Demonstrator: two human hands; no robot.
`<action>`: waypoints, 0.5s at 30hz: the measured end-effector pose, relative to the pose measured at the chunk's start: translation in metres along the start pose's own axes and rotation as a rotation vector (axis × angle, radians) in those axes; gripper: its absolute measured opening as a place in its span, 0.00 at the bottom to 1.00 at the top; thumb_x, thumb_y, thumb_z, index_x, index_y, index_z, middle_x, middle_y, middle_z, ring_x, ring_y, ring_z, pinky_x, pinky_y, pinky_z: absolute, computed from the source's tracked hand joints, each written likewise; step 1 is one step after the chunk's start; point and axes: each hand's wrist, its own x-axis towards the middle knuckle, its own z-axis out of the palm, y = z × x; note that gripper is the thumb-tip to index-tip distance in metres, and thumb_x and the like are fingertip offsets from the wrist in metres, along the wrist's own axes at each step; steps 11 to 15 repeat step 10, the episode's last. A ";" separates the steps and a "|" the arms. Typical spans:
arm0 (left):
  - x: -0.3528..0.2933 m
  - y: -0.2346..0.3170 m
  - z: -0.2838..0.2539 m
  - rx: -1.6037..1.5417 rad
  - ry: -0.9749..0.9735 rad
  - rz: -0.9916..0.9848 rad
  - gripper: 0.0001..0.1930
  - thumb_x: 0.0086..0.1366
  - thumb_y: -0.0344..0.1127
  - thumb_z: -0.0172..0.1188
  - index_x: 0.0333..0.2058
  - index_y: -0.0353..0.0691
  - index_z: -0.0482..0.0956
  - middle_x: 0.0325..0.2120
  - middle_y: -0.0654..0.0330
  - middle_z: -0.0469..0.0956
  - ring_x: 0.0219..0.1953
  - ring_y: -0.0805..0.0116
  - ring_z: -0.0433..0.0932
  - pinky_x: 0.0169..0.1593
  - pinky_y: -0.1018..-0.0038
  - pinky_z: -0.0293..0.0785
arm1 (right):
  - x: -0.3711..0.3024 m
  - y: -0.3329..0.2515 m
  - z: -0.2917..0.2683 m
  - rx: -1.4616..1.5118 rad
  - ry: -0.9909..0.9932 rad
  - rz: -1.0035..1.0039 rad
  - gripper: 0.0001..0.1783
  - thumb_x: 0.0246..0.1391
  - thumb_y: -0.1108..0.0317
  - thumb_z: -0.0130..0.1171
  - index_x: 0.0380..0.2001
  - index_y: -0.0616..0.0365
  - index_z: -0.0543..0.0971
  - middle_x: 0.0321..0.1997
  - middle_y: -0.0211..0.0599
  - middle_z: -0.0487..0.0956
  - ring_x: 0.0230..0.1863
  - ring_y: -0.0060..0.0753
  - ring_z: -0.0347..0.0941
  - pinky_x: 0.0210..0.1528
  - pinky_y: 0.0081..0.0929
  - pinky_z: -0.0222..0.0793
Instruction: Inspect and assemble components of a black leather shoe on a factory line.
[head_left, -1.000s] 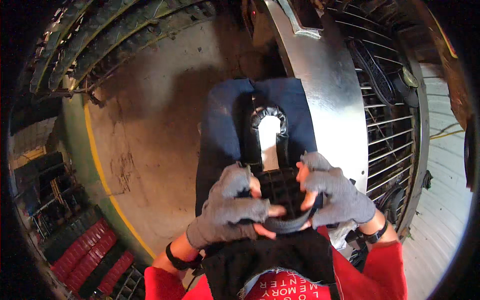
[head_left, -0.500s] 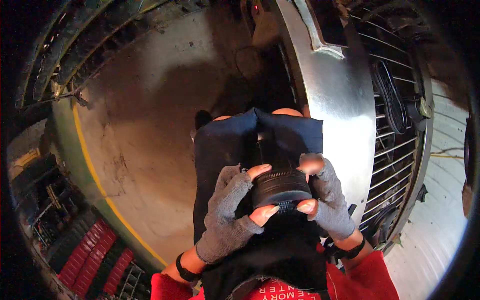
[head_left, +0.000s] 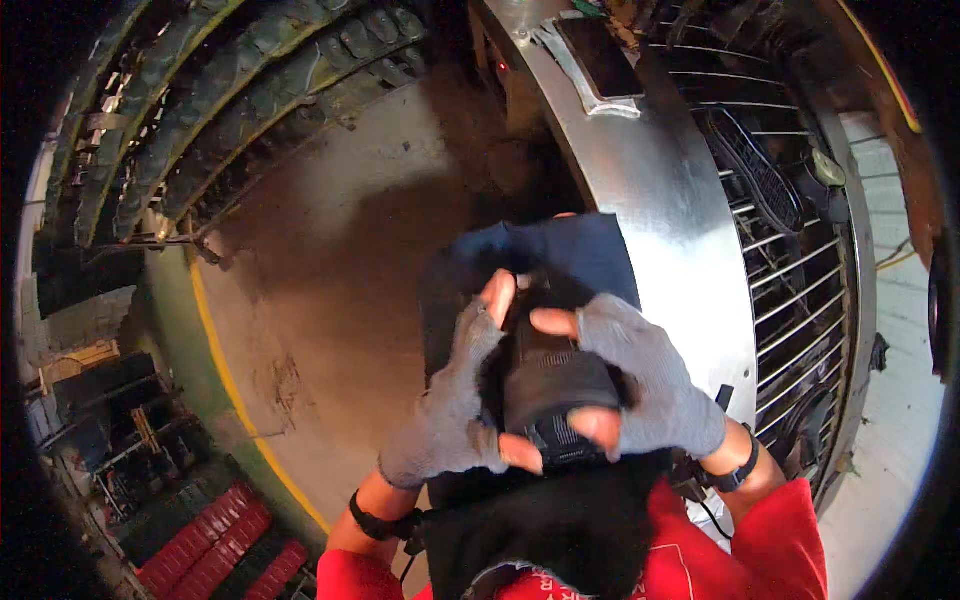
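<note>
Both hands up in front of the chest, forearms coming in from the lower edge, wrists bent inward toward each other. Grey fingerless gloves on both.

Left hand: curled around the left side of a black shoe sole, bare thumb tip pressed on its lower edge, fingertips reaching over the top end. Closed grip, not spread.

Right hand: wraps the right side of the same sole, index finger laid across the upper part, thumb on the lower ribbed tread. Also clamped on it.

Sole sits between the two palms, tread facing the camera, over a dark blue cloth on the lap. Black wristbands on both wrists, red sleeves below.

Curved metal panel and wire rack just to the right; another black sole lies on the rack. Concrete floor to the left, with a yellow line.
</note>
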 end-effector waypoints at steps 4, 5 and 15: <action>-0.017 0.029 0.019 -0.093 0.029 0.063 0.70 0.45 0.60 0.82 0.76 0.29 0.48 0.75 0.44 0.52 0.78 0.50 0.51 0.79 0.56 0.44 | -0.054 -0.030 0.017 0.179 0.182 0.059 0.46 0.43 0.48 0.73 0.64 0.59 0.75 0.39 0.38 0.75 0.43 0.43 0.74 0.48 0.38 0.71; -0.022 0.033 0.018 -0.022 0.031 0.077 0.69 0.44 0.59 0.80 0.76 0.30 0.49 0.75 0.44 0.52 0.78 0.50 0.50 0.79 0.56 0.45 | -0.069 -0.027 0.022 0.404 0.231 0.184 0.45 0.43 0.46 0.73 0.63 0.59 0.76 0.39 0.34 0.74 0.44 0.37 0.73 0.47 0.35 0.71; -0.026 0.107 0.029 0.065 0.079 0.305 0.50 0.40 0.66 0.82 0.63 0.56 0.77 0.70 0.39 0.60 0.68 0.36 0.63 0.72 0.44 0.57 | -0.140 -0.049 0.004 0.499 0.221 0.695 0.33 0.67 0.37 0.58 0.40 0.62 0.81 0.38 0.35 0.81 0.38 0.25 0.76 0.41 0.27 0.71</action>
